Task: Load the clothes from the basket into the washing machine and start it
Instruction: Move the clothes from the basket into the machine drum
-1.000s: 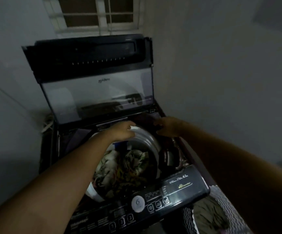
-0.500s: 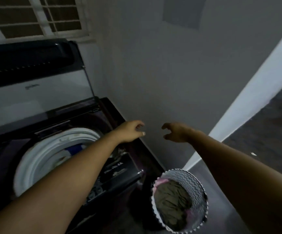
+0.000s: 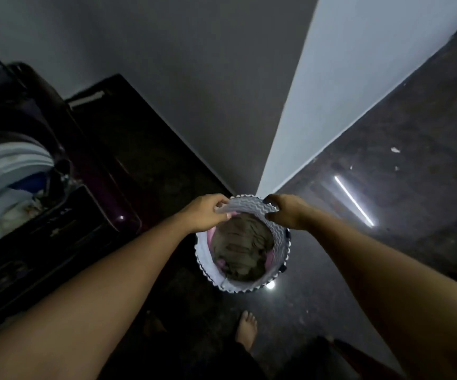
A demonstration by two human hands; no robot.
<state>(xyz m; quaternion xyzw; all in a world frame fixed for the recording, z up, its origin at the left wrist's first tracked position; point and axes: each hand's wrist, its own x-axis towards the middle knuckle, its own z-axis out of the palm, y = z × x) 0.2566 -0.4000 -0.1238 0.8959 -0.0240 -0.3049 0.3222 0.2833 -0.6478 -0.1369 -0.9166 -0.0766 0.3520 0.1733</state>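
Both the left hand (image 3: 206, 215) and right hand (image 3: 287, 213) clamped fingers on the far rim of the white zigzag basket (image 3: 202, 260), on the floor (image 3: 331, 270) right of the washing machine (image 3: 84, 187), holding crumpled olive clothes (image 3: 241, 242).

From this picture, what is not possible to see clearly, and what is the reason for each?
1. Drum of the washing machine, head view: cut off by the left edge and blurred, so its load cannot be judged.
2. Control panel, head view: dark and blurred; the labels are unreadable.
3. Clothes under the brown garment in the basket, head view: hidden by that garment.
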